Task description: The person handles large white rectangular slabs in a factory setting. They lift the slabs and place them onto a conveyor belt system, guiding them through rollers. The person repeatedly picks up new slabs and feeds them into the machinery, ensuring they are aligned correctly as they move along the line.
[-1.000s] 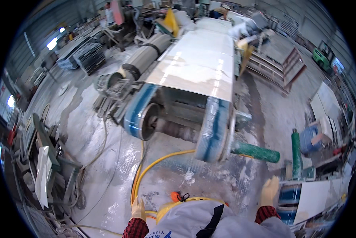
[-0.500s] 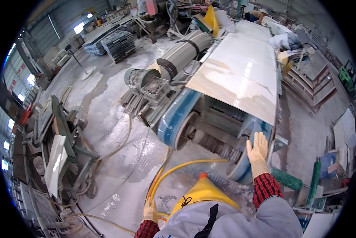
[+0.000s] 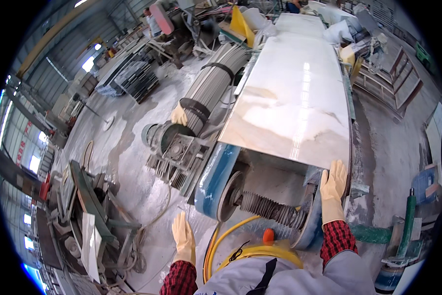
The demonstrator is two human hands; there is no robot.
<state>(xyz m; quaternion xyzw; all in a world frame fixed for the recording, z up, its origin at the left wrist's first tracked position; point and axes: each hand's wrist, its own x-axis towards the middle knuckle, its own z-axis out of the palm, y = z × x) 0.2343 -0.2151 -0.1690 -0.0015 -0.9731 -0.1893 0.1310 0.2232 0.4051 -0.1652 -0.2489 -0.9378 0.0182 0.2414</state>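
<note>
My right hand (image 3: 332,192), in a cream rubber glove, lies flat at the near right corner of a large, glossy white-and-tan stone slab (image 3: 292,110), its fingertips at the slab's edge. That slab rests along a long machine with a blue frame (image 3: 215,181). Beneath the slab's near end a ribbed shaft (image 3: 266,205) runs between two round end parts. To the left of the machine my left hand (image 3: 183,239), gloved alike, is raised with its fingers stretched out and nothing in it. A yellow hose (image 3: 229,233) curves along the floor between my hands.
A motor (image 3: 158,138) and a strapped bundle of long pale strips (image 3: 211,81) stand left of the slab, with a loose glove (image 3: 179,114) on them. Metal scrap (image 3: 90,216) is piled at left. On the right are a green cylinder (image 3: 406,223) and a rusty frame (image 3: 395,86).
My left hand has risen from beside my yellow apron, away from the hose. My right hand has shifted forward to the slab's corner. The view has moved closer to the machine.
</note>
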